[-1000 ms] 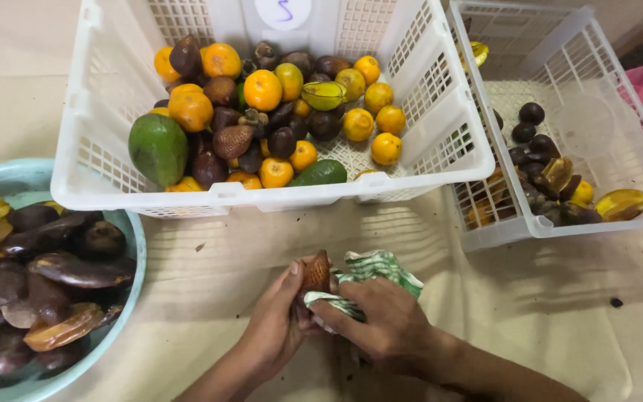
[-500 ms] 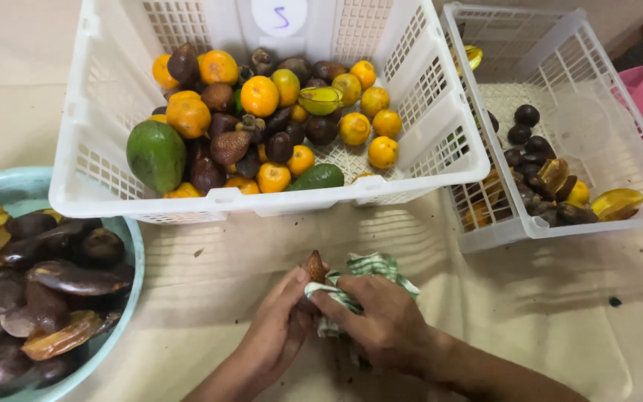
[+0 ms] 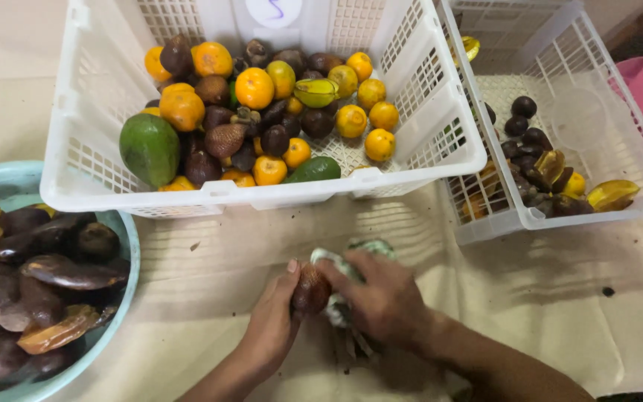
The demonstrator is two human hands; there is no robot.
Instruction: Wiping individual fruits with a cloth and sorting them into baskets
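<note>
Beige cloth (image 3: 545, 313) covers the whole work surface; I see creases and a few dark crumbs on it. I take the large white basket (image 3: 91, 112) as landmark, at top centre of the head view.

Contents of the large white basket: orange round fruits (image 3: 254, 88), dark brown fruits (image 3: 275, 140), one scaly brown fruit (image 3: 225, 139), a big green fruit (image 3: 149, 149) at its left end and a smaller green one (image 3: 314, 170) at its near wall.

Right of the landmark, just beside it: a second white basket (image 3: 634, 134), partly filled. Dark round fruits (image 3: 524, 106) and yellow star-shaped pieces (image 3: 613, 195) lie toward its near left corner.

Left of and below the landmark: a pale blue bowl (image 3: 124, 231), cut off by the frame edge, holding dark glossy peels (image 3: 68, 272) and some yellow-brown scraps (image 3: 57, 333).

Below the landmark, over the cloth, both my hands meet. Left hand (image 3: 273, 324) is curled around a small scaly brown fruit (image 3: 311, 290), thumb up along its side; firm grip. Right hand (image 3: 381, 298) is closed over a crumpled green-and-white rag (image 3: 340, 269) and presses it against the same fruit from the right. The fruit sits between the two hands, touching both, well clear of the basket's near wall. Whether it rests on the cloth I cannot tell; the hands hide its underside.
</note>
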